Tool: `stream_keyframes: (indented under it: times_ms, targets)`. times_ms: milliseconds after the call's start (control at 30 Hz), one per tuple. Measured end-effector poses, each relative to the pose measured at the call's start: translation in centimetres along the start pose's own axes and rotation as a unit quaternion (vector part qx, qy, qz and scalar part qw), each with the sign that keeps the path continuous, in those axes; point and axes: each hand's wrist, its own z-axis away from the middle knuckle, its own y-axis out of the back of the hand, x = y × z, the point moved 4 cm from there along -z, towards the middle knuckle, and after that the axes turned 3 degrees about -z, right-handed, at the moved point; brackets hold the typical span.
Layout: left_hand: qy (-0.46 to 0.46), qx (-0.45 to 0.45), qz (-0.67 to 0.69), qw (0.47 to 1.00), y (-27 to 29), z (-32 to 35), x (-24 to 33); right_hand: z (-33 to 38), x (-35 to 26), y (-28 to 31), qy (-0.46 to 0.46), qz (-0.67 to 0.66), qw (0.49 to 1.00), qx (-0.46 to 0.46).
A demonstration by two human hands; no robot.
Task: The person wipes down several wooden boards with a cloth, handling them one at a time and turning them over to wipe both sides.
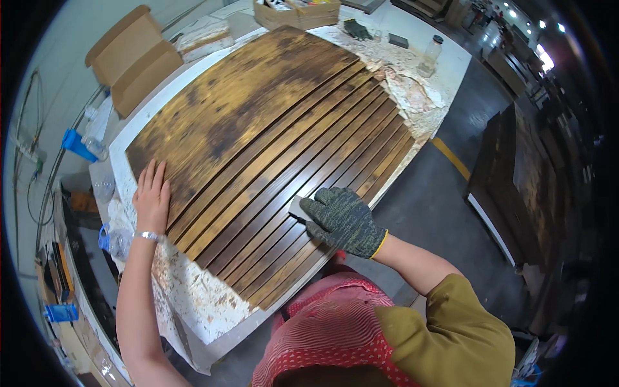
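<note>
My right hand (345, 221), in a dark green-grey knitted glove with a yellow cuff, is closed around a small grey-white block (298, 208). The block rests against narrow brown wooden strips (264, 222), which lie side by side in a row. Beyond them lies a wide wooden panel (225, 113) with a mottled gold and dark brown finish. Bare, with a band at the wrist, my left hand (152, 200) lies flat at the left ends of the panel and nearest strips, fingers stretched out. The block's underside is hidden.
Stained paper (416, 97) covers parts of the white table (461, 61). Toward the back are an open cardboard box (132, 64), a glass jar (430, 57), a dark block (398, 40) and a dark glove (356, 29). Stacked dark panels (509, 187) stand on the floor at right.
</note>
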Motion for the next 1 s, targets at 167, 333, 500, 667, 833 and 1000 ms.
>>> stream_keyframes:
  times_ms: [167, 333, 500, 667, 833, 1000]
  targets:
    - [-0.004, -0.018, -0.001, 1.0, 0.5, 0.7, -0.5, 0.6, 11.3, 3.1, -0.054, 0.075, 0.994, 0.055]
    - [-0.004, -0.041, -0.001, 0.999, 1.1, 0.1, 0.7, 1.3, 23.9, 8.1, -0.172, 0.145, 0.974, 0.018]
    - [-0.001, -0.042, -0.021, 0.999, 1.2, 0.3, 0.1, 2.1, 24.9, 8.8, -0.16, 0.177, 0.966, 0.098]
    - [-0.028, -0.027, -0.013, 0.999, 1.3, 0.2, 0.1, 1.4, 10.0, 5.3, 0.139, 0.021, 0.99, 0.031]
    - [-0.02, -0.019, -0.011, 1.0, 1.0, 0.1, 0.5, -1.1, 1.4, 1.0, 0.188, -0.152, 0.956, -0.169]
    - [-0.01, -0.011, -0.014, 1.0, 0.9, -0.1, 0.9, -2.4, -4.8, -3.2, 0.284, -0.23, 0.919, -0.15]
